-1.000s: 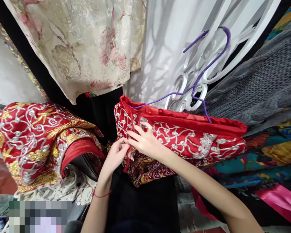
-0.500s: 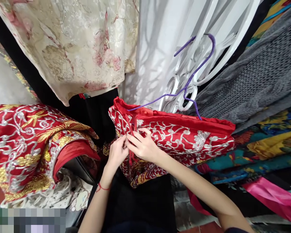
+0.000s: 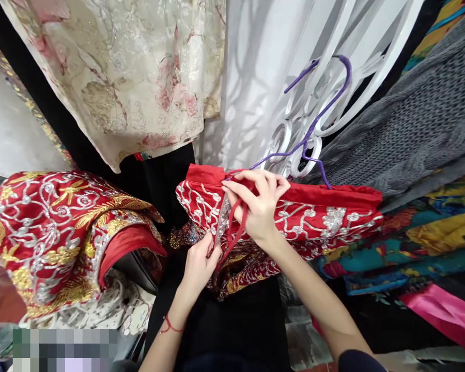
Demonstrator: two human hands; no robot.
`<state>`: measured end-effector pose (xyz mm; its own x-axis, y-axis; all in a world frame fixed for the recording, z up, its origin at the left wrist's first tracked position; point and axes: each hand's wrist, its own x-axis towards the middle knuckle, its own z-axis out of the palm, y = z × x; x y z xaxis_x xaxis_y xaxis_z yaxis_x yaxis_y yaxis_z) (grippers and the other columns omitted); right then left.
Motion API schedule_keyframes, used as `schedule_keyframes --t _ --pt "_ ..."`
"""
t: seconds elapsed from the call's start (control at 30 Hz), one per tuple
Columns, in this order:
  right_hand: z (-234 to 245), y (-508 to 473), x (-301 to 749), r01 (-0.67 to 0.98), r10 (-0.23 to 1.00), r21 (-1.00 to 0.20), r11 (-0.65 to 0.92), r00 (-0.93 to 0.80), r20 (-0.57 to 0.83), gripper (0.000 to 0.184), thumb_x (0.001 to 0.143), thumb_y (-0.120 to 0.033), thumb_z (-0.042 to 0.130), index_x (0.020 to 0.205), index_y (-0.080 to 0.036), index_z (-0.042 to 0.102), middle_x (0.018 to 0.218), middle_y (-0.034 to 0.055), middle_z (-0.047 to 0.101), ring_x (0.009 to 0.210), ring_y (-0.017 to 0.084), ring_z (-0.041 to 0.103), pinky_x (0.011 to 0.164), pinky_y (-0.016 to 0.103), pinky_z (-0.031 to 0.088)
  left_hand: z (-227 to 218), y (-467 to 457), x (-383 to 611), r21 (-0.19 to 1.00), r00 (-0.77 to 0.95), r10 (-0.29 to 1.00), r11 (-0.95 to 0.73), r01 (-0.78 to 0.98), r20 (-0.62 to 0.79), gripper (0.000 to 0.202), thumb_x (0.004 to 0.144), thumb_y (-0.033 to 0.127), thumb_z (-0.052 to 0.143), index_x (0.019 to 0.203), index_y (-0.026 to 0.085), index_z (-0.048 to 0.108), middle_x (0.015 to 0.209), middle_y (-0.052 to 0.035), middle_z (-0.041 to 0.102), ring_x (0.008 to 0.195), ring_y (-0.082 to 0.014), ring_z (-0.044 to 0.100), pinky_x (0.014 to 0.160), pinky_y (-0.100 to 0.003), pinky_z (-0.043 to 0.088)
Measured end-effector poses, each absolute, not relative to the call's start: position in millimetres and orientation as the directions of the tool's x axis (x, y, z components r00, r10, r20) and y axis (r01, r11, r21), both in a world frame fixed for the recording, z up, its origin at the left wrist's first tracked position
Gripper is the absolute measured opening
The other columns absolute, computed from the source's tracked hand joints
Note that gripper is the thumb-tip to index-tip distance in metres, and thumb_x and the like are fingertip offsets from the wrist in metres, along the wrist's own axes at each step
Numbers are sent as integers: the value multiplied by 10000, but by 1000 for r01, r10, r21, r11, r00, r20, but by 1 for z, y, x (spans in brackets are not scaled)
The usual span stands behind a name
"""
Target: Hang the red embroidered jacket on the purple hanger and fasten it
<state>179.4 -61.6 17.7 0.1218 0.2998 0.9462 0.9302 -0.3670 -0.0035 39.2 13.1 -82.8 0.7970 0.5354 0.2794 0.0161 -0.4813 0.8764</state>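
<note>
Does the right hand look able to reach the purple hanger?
Probably yes: the right hand is close to the purple hanger, with nothing visibly blocking the way, though a red cord lies against it.

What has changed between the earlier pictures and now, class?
The hands, earlier close together at the red cord, have parted. The right hand has moved up and rightward to the waistband, the cord looping past its fingers; the left hand, slightly lower, now pinches the silver-trimmed edge. The purple hanger stayed in the waistband.
</note>
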Motion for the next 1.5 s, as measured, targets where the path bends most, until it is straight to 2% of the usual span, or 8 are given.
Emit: schedule_keyframes --t 0.2,0.37,0.63,0.73,0.87,1.07,1.27,1.5 --pt "22 -67 171 886 321 250 -390 -124 939 192 919 -202 622 918 -311 780 1018 48 766 998 227 598 880 443 386 -84 22 36 876 781 563 -481 43 271 298 857 302 575 677 214 355 595 63 359 534 -95 337 574 -244 270" --pt "15 -84 163 832 427 459 -310 -310 850 220 930 -144 584 942 -251 775 1068 65 769 1007 189 626 834 331 524 -62 35 41 950 764 573 -259 -175 297 194 886 381 583 811 207 541 733 19 558 632 -118 503 627 -236 412" --pt "-16 -84 147 877 517 476 68 -440 735 163 912 -114 575 939 -121 736 1031 111 757 1046 231 675 858 348 589 -15 36 71 944 798 555 68 -323 233 440 892 591 553 898 173 692 929 -73 719 912 -211 673 898 -318 518" --pt "-30 -90 146 931 605 330 156 -354 713 247 878 -121 528 1052 -133 703 1151 151 710 1103 258 656 877 394 592 -17 39 78 932 766 602 95 -350 226 368 840 548 663 881 182 681 887 -47 714 806 -177 676 820 -297 537" --pt "-42 -99 143 940 544 -152 305 -41 838 434 817 -132 477 1225 -188 618 1365 179 560 1202 272 608 899 443 583 -23 45 75 929 686 664 -37 -368 298 306 839 491 692 885 188 688 839 -18 691 734 -138 640 747 -257 530" --pt "-51 -66 130 622 442 -759 193 636 633 227 904 -290 612 1120 -222 633 810 2 596 611 107 520 507 230 447 -29 34 65 920 620 680 -285 -269 392 281 935 437 587 886 183 696 826 -16 687 753 -133 619 734 -232 513" --pt "-50 -53 130 570 385 -801 184 708 592 157 958 -261 546 932 -201 689 795 18 663 645 115 570 602 247 480 -48 28 57 822 509 657 -525 -219 556 234 958 365 577 1009 210 744 1095 -62 697 1037 -186 661 963 -317 517" --pt "-48 -61 124 473 452 -837 275 705 547 171 970 -261 533 1081 -205 651 970 41 726 862 148 684 794 263 547 -46 30 61 805 596 572 -541 -243 564 251 973 329 551 1104 235 743 1290 -81 656 1243 -208 597 1109 -378 446"
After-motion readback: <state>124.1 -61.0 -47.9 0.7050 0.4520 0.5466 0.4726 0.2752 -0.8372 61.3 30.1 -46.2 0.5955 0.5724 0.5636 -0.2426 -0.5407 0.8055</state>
